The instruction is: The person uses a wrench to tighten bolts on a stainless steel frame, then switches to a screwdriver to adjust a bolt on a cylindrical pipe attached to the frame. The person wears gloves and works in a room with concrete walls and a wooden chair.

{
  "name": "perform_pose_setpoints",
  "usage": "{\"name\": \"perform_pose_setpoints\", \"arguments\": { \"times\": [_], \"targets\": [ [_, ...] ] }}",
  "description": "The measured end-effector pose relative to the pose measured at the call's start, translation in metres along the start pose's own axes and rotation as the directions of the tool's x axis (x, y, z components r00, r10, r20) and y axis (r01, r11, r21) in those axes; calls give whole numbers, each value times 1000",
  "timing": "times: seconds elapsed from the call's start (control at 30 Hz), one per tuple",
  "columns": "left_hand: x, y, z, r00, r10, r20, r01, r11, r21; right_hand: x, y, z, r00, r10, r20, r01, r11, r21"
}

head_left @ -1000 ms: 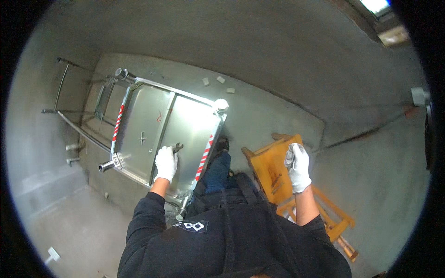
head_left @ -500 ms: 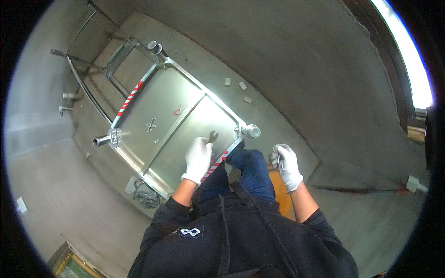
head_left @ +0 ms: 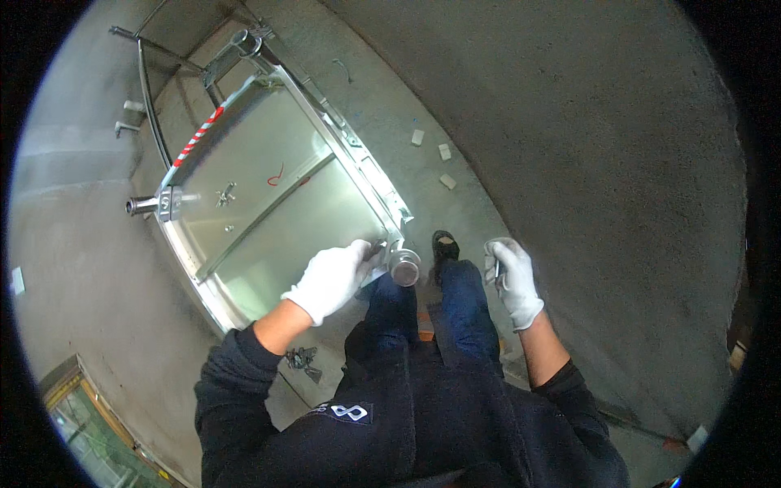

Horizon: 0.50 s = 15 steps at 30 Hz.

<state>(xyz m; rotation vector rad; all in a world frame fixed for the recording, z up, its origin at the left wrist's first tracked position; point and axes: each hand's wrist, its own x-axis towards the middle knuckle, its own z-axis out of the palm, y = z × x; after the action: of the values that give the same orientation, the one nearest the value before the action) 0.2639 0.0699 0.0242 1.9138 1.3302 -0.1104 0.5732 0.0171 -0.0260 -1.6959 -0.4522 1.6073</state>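
Note:
My left hand (head_left: 332,278), in a white glove, is closed on a wrench (head_left: 377,250) whose end shows dark and blurred past the fingers. It is at the near corner of a metal platform panel (head_left: 285,232), beside a round metal tube end (head_left: 404,268). Whether the wrench touches the frame I cannot tell. My right hand (head_left: 516,281), gloved too, is held apart on the right, fingers curled on a small metal piece (head_left: 498,267) that is mostly hidden. Small bolts or wing-like fittings (head_left: 226,194) lie on the panel, near a red curved mark or cord (head_left: 277,174).
Another tube end (head_left: 142,206) juts from the panel's left corner, and one (head_left: 244,41) from its far corner. Behind stands a metal tube frame (head_left: 146,89). Several pale blocks (head_left: 447,181) lie on the floor along the right wall (head_left: 602,163). A dark bundle (head_left: 301,358) lies at lower left.
My left hand has brought the wrench from over the panel to its near corner by the tube end. The view has shifted, and the right hand stays closed.

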Motion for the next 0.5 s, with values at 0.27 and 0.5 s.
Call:
{"name": "perform_pose_setpoints", "arguments": {
  "times": [0.27, 0.5],
  "targets": [
    [11, 27, -12, 938, -222, 267, 330, 810, -486, 63, 44, -36, 994, -56, 98, 55, 998, 7],
    [11, -4, 15, 985, -171, 4, 140, 791, -595, 73, 86, -43, 980, -68, 188, 46, 992, 121]
  ]
}}
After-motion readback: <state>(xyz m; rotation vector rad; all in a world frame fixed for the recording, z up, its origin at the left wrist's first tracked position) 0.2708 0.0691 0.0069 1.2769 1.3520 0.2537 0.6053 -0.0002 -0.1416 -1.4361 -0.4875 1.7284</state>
